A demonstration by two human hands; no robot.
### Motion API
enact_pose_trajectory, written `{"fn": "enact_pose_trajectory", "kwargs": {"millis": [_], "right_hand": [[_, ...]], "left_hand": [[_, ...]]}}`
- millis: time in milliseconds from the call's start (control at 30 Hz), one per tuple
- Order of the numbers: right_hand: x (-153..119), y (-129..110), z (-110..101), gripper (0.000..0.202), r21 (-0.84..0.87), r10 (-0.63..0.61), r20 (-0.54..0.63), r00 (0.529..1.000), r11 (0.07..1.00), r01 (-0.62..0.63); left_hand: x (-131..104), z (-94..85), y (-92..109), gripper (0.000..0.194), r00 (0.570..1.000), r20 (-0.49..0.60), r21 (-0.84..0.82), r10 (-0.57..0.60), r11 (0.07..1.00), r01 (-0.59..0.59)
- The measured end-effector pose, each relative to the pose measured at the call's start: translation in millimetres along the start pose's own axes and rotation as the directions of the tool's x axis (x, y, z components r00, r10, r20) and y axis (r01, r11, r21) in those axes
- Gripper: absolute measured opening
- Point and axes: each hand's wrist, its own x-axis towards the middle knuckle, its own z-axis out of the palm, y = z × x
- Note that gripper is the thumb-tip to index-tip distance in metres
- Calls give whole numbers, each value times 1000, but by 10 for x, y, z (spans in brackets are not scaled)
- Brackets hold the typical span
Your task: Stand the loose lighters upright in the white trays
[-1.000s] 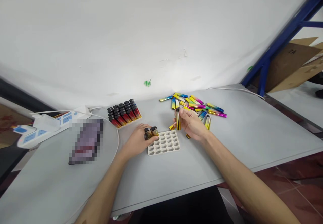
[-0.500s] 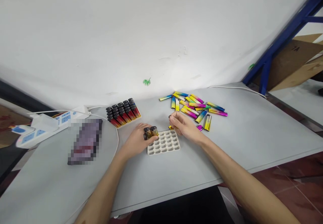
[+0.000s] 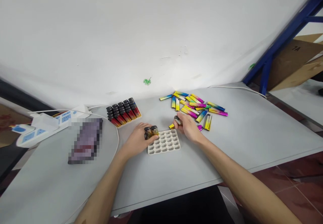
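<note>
My left hand is curled round the back left corner of a white holed tray, with its thumb along the near side of two upright gold tubes with black tops. What its other fingers touch is partly hidden. Just right of the tray, my right hand has its fingers closed on a dark-ended tube, most of which the hand covers. By its fingertips a yellow tube lies on the table. Beyond the hand is a loose pile of shiny tubes in yellow, blue, pink and green.
At the back left stands a second tray filled with black-topped red and yellow tubes. Further left are a blurred-out dark pouch-like item, a white power strip and a cable. A white wall borders the table's back.
My right hand has moved slightly right, away from the tray, and the dark end of the tube in its fingers shows more. The left hand stays in place.
</note>
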Motion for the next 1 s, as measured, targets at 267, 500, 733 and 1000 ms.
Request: {"fn": "enact_pose_trajectory", "kwargs": {"millis": [267,500,733,1000], "right_hand": [[20,20,-35,52,44,22,12,1000,999,-22],[45,36,-41,55,95,37,6,999,995,-38],[38,49,-35,56,95,34,30,999,995,-36],[29,40,-10,51,133,55,50,997,989,-61]], "left_hand": [[4,2,3,24,1000,-7,-1,0,1000,0],[3,-21,38,23,1000,2,-13,-4,1000,4],[2,-23,47,24,1000,-4,-34,-12,999,12],[9,-4,38,20,1000,-31,-78,5,997,-7]]}}
